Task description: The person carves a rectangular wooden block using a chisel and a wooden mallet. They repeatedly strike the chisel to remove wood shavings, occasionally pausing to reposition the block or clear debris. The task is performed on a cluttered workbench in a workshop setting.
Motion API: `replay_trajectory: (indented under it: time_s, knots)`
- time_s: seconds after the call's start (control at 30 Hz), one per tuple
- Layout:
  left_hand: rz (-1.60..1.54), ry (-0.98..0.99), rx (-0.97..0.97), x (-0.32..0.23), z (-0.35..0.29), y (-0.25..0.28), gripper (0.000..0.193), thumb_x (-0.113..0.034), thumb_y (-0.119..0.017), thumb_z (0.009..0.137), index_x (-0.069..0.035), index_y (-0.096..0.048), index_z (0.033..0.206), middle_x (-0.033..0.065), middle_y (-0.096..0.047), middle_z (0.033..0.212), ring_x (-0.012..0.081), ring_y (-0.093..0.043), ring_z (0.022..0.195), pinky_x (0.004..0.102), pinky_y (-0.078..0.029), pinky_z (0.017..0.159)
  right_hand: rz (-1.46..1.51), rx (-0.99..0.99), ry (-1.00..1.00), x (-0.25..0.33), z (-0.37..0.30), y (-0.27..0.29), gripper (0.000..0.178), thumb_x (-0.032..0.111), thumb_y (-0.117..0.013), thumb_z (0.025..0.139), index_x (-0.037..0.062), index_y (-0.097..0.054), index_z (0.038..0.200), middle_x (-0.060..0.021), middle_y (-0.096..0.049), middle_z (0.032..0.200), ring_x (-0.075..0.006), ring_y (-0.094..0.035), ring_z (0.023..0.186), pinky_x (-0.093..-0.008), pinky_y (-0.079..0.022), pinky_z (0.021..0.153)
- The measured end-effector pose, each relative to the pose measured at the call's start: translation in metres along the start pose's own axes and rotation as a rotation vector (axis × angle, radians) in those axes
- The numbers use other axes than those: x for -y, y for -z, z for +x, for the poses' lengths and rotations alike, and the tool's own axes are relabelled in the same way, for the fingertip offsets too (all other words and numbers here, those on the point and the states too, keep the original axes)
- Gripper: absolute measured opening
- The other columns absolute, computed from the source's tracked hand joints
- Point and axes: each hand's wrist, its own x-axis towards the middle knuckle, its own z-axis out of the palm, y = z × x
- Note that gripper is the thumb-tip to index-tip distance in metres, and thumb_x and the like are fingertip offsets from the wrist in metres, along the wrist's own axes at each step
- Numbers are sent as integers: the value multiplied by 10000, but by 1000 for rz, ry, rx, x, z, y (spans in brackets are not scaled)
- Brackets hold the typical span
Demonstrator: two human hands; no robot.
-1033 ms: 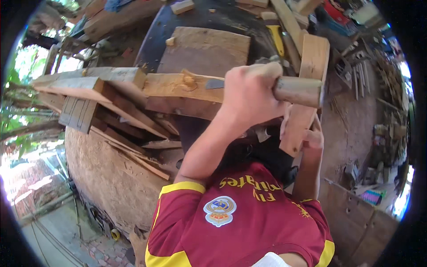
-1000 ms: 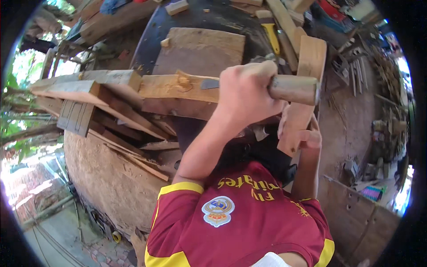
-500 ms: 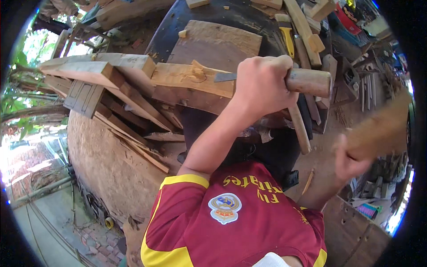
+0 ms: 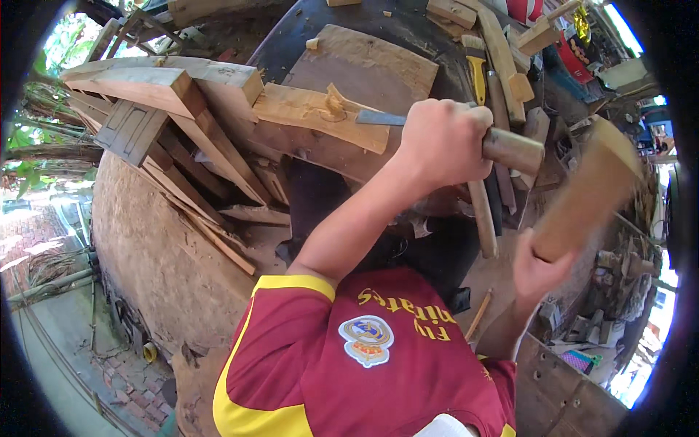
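Observation:
My left hand (image 4: pixel 444 142) is closed around the wooden handle of a chisel (image 4: pixel 513 151). Its steel blade (image 4: pixel 382 118) lies against a pale plank (image 4: pixel 313 116), where a curl of wood stands up beside the cut. My right hand (image 4: pixel 539 269) grips a wooden mallet (image 4: pixel 590 186), blurred and held up to the right, apart from the chisel's handle end. My red and yellow shirt fills the lower middle of the head view.
Stacked planks and beams (image 4: pixel 167 95) lie to the left over a sawdust-covered mound (image 4: pixel 145 240). A yellow-handled tool (image 4: pixel 477 76), loose wood blocks (image 4: pixel 451 11) and a long wooden handle (image 4: pixel 482 218) rest on the dark worktop (image 4: pixel 408 36). Cluttered tools sit at the far right.
The mallet, which stood against the chisel's handle end a second ago, has swung away to the right and is raised. My left hand keeps the chisel on the plank.

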Motion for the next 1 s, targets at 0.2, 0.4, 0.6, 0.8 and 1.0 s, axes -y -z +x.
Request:
replay_trajectory:
  time_s: [0.2, 0.4, 0.6, 0.8, 1.0]
  knots:
    - [-32, 23, -61, 2, 8, 2, 210, -204, -711, 549, -97, -588, 680, 128, -612, 630, 355, -625, 636, 428, -512, 578, 560, -716, -393, -16, 45, 29, 210, 123, -671, 794, 17, -651, 975, -140, -645, 1017, -258, -651, 941, -379, -560, 780]
    - [35, 40, -13, 3, 10, -3, 230, -224, -730, 541, -103, -593, 681, 122, -615, 627, 353, -633, 640, 435, -514, 582, 34, -168, -4, 10, -2, -23, 693, 80, -754, 720, -42, -426, 1319, -211, -560, 1232, -364, -580, 1099, -451, -464, 954]
    - [25, 50, -92, 9, 9, 8, 219, -219, -715, 533, -95, -569, 639, 141, -577, 584, 367, -611, 603, 431, -505, 556, 102, -172, -114, -50, 7, -7, 744, 64, -768, 710, -37, -410, 1354, -216, -530, 1278, -332, -569, 1117, -444, -467, 956]
    - [-22, 45, -137, 9, 13, 11, 184, -192, -693, 536, -98, -571, 637, 146, -562, 569, 365, -603, 592, 422, -500, 545, 737, -775, -457, -51, 56, 33, 460, -10, -742, 679, -43, -584, 1110, -167, -609, 1089, -287, -638, 931, -431, -569, 783]
    - [-107, 1, -96, -1, 1, 10, 198, -165, -699, 535, -89, -566, 660, 137, -582, 602, 353, -613, 598, 419, -497, 547, 726, -847, -371, -47, 49, 29, 513, -28, -724, 665, -45, -565, 1152, -184, -602, 1110, -312, -644, 921, -440, -580, 772]
